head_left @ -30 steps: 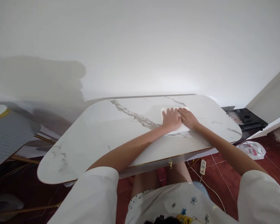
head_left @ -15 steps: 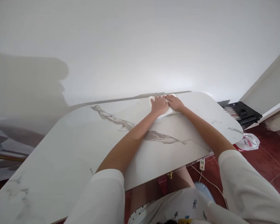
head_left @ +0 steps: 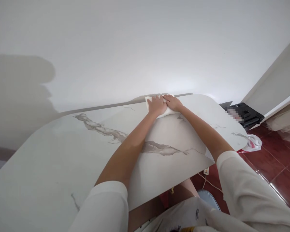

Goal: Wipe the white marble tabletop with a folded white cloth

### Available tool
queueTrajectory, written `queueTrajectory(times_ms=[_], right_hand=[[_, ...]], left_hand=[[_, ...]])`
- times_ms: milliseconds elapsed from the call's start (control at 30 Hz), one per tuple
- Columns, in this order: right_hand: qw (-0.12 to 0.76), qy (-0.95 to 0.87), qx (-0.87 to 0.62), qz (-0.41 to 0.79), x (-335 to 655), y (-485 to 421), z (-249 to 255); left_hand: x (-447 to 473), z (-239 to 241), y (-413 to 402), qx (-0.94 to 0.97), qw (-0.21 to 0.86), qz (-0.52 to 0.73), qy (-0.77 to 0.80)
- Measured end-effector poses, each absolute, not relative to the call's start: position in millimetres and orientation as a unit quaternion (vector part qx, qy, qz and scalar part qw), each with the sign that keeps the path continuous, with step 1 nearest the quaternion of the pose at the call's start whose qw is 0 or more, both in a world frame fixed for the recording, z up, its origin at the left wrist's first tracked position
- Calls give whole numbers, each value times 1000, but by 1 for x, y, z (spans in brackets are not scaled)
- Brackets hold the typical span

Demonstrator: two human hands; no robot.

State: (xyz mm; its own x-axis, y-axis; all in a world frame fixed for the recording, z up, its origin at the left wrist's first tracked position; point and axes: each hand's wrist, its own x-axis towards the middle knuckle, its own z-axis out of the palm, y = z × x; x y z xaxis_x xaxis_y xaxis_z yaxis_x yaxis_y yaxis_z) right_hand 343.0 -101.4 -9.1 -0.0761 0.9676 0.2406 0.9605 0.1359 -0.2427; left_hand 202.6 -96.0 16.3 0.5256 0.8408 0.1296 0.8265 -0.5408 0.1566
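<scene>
A folded white cloth (head_left: 164, 112) lies at the far edge of a white marble-look table (head_left: 62, 161), against the wall. My left hand (head_left: 156, 105) presses flat on the cloth's left part, fingers stretched out. Beside it my right hand (head_left: 172, 102) lies flat on the cloth's right part, and the two hands touch. Both arms reach fully across the tabletop. Most of the cloth is hidden under my hands.
A white wall rises right behind the table. A black device (head_left: 246, 114) sits past the table's right end. A plastic bag (head_left: 253, 143) and a white power strip (head_left: 206, 170) with a cord lie on the red tiled floor.
Both hands have slid the cloth away from me, from the table's middle right to its far edge, and slightly left. My view has leaned forward over the table.
</scene>
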Motion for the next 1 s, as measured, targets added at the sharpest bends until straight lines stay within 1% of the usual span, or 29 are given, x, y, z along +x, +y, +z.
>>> queueTrajectory(times_ms=[100,267,400,667,867,1000], right_hand=[[167,-743,-648,17,348,-94,-10],[184,-754,-630,27,372,-88,-14],[185,-741,-645,42,397,-91,-16],[231,-721,-652,36,404,-97,-18],[194,-716,-670,27,398,-109,-16],[196,-723,-662,27,395,-121,-17]], left_hand=[[205,17,-94,868,45,95,485],[221,18,-97,862,62,106,491],[241,16,-100,865,61,106,486],[248,15,-99,872,56,123,470],[243,13,-107,876,49,127,463],[239,10,-116,878,47,128,459]])
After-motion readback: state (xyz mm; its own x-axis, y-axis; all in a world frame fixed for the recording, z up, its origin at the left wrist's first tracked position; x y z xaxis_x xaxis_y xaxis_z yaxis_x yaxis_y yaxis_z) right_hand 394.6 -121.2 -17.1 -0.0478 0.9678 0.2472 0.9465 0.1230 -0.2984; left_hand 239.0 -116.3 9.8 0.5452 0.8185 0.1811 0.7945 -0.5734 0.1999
